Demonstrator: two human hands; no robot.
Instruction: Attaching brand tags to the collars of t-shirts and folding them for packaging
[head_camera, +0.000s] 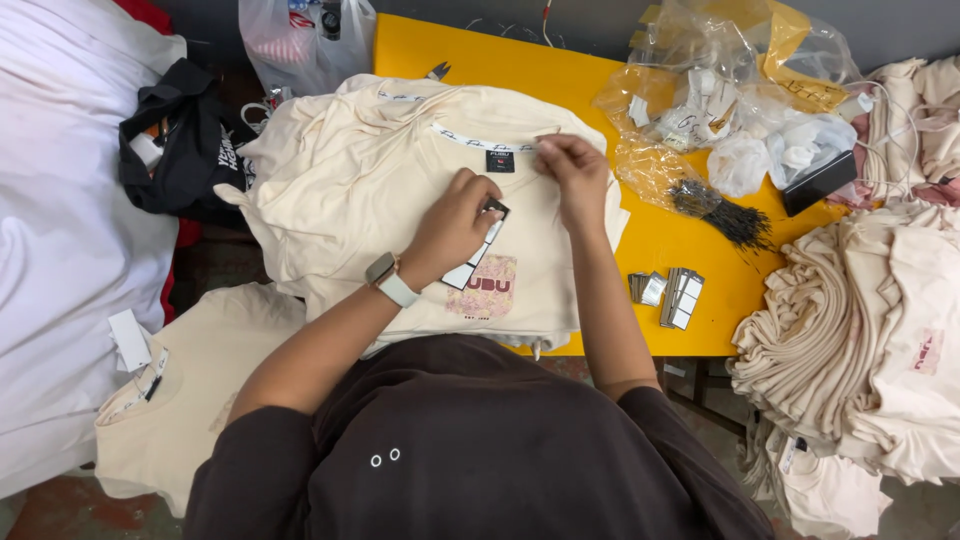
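A cream T-shirt (400, 190) is laid front-up on a stack of like shirts at the near left corner of the yellow bench (690, 255), its collar turned toward the far edge, so that the neck label is kept within reach of both hands. The left hand (455, 225) is closed on a small stack of white hang tags (478, 255), pinched at its dark top end and rested on the shirt's chest just above the pink print. The right hand (575, 175) is set at the collar, its fingertips drawn narrowly together on the neckline beside the black label; whether anything thin is held between them cannot be told. More tags (680, 297) are stacked near the bench's near edge, and a bundle of black fasteners (725, 212) is spread beside clear plastic bags (730, 110).
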